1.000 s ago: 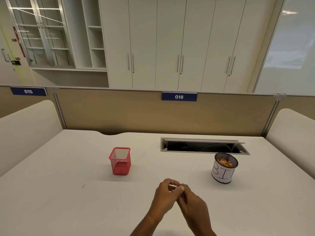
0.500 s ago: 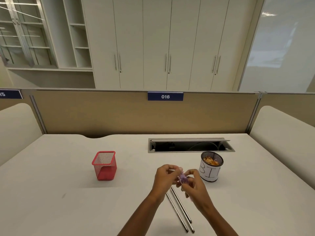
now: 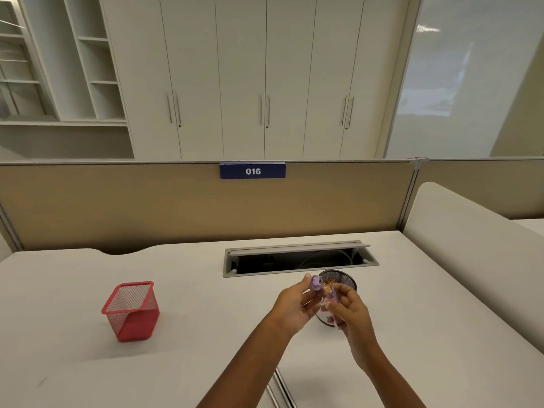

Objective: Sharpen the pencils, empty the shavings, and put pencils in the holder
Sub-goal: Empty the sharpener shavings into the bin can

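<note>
- Purple plastic pencil sharpener (image 3: 323, 293) is held in the air at mid-desk, directly in front of the black mesh cup (image 3: 343, 276). It appears to be split into two parts.
- Left hand (image 3: 294, 307) pinches the round purple cap (image 3: 316, 283) between thumb and fingertips, with the cap raised level with the cup's rim.
- Right hand (image 3: 350, 310) has its fingers curled round the translucent shavings chamber (image 3: 332, 301). Orange material shows at the chamber's upper end, though the exact tilt cannot be made out.
- From the hands, the cup stands at twelve o'clock, just behind them and partly hidden. Orange shavings (image 3: 332, 280) already lie inside it.
- Red mesh pencil holder (image 3: 132, 322) stands at nine o'clock, well apart from the hands, with no pencils visible in it.
- Grey pencils (image 3: 281, 387) lie on the white desk (image 3: 206, 304) at six o'clock, partly under the forearms.
- Judgement: this is the emptying step, and the pencils have not yet been put in the holder.
- Risk: the chamber mouth sits short of the cup's rim, so tipping it here would scatter shavings on the desk.
- Risk: a knuckle striking the light cup could knock it over towards the open cable hatch (image 3: 300, 260) at twelve o'clock.
- Risk: the small cap could slip from a fingertip pinch.
- Risk: a lowered forearm could roll the pencils off the near edge.
</note>
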The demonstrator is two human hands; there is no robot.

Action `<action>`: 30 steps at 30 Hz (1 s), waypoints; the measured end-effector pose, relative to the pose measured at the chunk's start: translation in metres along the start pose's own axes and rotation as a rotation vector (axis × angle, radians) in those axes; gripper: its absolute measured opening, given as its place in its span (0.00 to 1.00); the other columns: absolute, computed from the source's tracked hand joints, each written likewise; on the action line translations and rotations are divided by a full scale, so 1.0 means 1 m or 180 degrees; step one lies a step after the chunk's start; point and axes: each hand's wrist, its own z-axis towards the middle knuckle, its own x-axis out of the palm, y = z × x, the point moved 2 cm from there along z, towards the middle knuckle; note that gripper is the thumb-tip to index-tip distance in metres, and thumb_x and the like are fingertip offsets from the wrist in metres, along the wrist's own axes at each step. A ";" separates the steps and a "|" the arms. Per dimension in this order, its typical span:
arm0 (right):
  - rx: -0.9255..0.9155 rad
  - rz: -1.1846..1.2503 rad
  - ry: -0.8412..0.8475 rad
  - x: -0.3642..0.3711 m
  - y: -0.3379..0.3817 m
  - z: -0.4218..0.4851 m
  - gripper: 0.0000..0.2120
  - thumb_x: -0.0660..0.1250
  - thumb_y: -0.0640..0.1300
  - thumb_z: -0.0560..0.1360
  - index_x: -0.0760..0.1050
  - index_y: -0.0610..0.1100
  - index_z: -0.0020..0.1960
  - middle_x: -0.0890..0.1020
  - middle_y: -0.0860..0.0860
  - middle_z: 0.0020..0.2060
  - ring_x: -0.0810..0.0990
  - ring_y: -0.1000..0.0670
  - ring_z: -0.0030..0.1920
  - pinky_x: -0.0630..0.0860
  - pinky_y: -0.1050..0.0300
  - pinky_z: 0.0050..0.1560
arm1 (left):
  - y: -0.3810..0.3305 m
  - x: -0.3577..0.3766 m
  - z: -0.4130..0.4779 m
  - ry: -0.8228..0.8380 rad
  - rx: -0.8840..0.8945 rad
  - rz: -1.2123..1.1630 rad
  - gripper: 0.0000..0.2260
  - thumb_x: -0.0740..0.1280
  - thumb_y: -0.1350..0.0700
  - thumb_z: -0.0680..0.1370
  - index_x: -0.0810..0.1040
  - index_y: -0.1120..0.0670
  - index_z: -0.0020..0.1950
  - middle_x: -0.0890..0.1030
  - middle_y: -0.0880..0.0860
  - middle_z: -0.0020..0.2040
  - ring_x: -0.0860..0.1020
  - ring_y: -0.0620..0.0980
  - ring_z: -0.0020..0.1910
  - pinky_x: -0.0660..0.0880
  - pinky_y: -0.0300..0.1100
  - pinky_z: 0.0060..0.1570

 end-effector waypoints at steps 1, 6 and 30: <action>0.0015 0.0013 -0.0014 -0.004 -0.001 0.003 0.13 0.64 0.33 0.74 0.71 0.47 0.54 0.81 0.49 0.43 0.79 0.50 0.40 0.77 0.61 0.38 | 0.002 0.003 0.006 0.0013 -0.0052 -0.0050 0.09 0.62 0.54 0.78 0.78 0.58 0.45 0.80 0.57 0.42 0.77 0.50 0.40 0.76 0.37 0.30; 0.0090 0.0199 -0.0080 -0.020 -0.003 0.020 0.12 0.65 0.32 0.73 0.72 0.46 0.53 0.81 0.48 0.43 0.78 0.48 0.39 0.75 0.58 0.38 | 0.008 0.015 0.031 0.0015 -0.0250 -0.0241 0.12 0.61 0.54 0.79 0.75 0.61 0.54 0.80 0.58 0.42 0.77 0.51 0.40 0.76 0.37 0.32; 0.0250 -0.3049 -0.0224 -0.055 0.025 0.106 0.13 0.68 0.35 0.72 0.77 0.37 0.57 0.79 0.40 0.58 0.77 0.43 0.59 0.76 0.55 0.55 | 0.014 0.029 0.116 -0.0886 0.0705 0.1228 0.12 0.64 0.59 0.77 0.75 0.59 0.60 0.78 0.59 0.59 0.76 0.51 0.50 0.73 0.32 0.36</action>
